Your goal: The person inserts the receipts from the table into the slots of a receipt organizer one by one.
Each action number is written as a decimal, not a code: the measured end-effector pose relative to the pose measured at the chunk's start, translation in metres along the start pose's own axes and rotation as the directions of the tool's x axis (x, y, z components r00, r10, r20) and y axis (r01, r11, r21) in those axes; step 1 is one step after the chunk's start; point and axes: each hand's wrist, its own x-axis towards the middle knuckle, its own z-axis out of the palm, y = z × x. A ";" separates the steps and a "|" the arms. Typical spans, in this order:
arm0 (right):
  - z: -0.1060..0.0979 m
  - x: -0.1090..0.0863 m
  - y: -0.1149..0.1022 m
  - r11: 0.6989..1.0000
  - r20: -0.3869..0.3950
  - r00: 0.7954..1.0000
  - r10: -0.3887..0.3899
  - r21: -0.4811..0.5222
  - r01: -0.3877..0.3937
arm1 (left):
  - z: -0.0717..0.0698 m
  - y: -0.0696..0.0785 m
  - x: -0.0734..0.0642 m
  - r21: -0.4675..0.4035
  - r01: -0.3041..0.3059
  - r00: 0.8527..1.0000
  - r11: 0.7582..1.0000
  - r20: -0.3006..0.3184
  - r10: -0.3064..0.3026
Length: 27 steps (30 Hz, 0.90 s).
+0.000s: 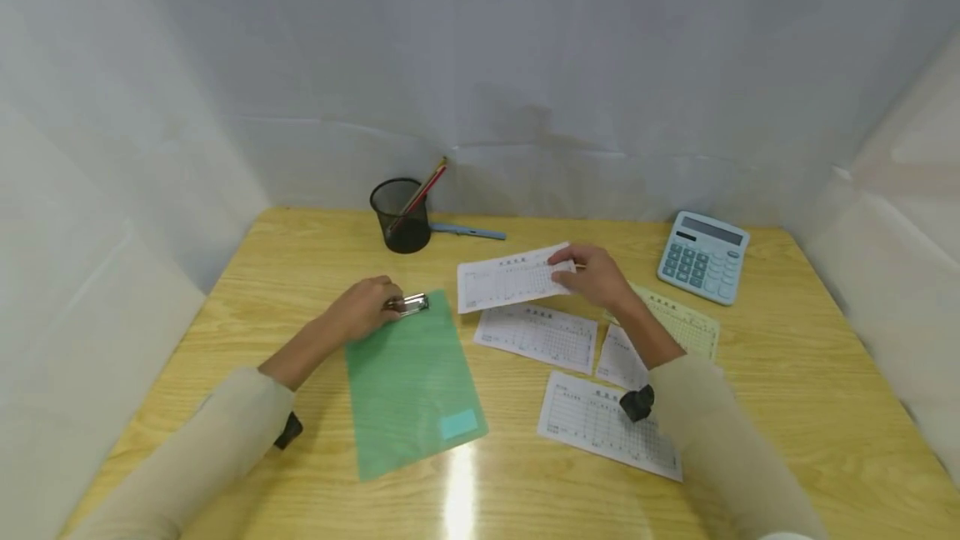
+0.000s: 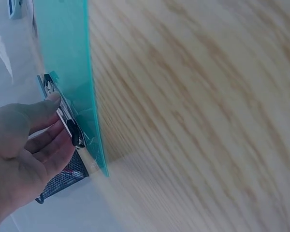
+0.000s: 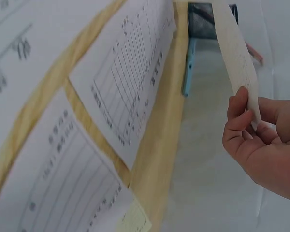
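Right hand (image 1: 592, 273) pinches a white printed slip (image 1: 510, 277), left hand (image 1: 367, 307) grips a clip

The slip is held by its right end between thumb and bent fingers, raised above the table (image 1: 787, 440); the left thumb and fingers squeeze the silver clip (image 1: 412, 304) at the top of a green clipboard (image 1: 412, 390) lying on the table, while other white slips (image 1: 538, 336) and a yellow slip (image 1: 686, 319) lie to its right, a calculator (image 1: 703, 257) beyond them and a mesh cup (image 1: 408, 233) near the back edge
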 end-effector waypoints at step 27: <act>0.115 -0.003 -0.047 0.989 0.250 0.968 -0.024 -0.134 0.059 | 0.000 0.012 0.001 0.018 0.025 0.996 1.000 0.083 -0.027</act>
